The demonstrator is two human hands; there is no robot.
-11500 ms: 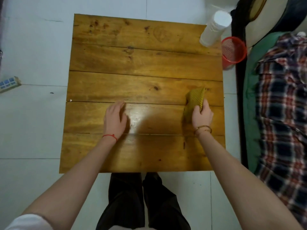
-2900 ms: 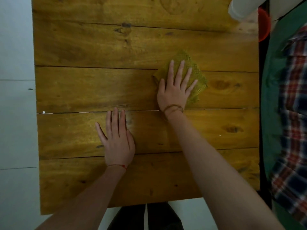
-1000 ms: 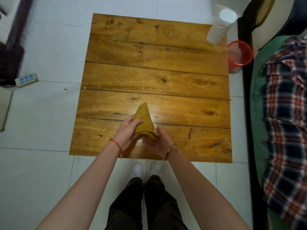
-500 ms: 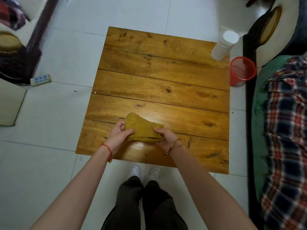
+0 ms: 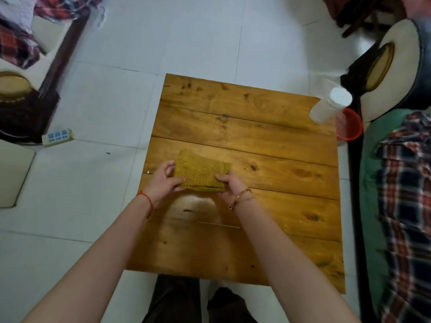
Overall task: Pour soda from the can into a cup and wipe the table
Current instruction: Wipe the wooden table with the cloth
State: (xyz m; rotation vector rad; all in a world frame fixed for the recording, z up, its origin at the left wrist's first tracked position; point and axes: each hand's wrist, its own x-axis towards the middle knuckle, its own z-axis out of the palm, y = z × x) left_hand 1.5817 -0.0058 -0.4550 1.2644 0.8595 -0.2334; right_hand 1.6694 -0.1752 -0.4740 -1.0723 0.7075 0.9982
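Both hands hold a folded, mustard-yellow waffle-textured cloth over the left half of the square table of honey-brown wooden planks. The left hand pinches the cloth's left end, thumb on top and fingers curled round the edge. The right hand grips the near right corner, fingers closed over the fabric. Whether the cloth rests on the wood or is held just above it cannot be told.

A thin red string circles the left wrist; gold-coloured bracelets sit on the right wrist.

At the far right corner of the table stands a tall white plastic cup. Just beyond it, on the white tiled floor, is a red mesh basket. A white power strip lies on the floor to the left, well apart from the table.
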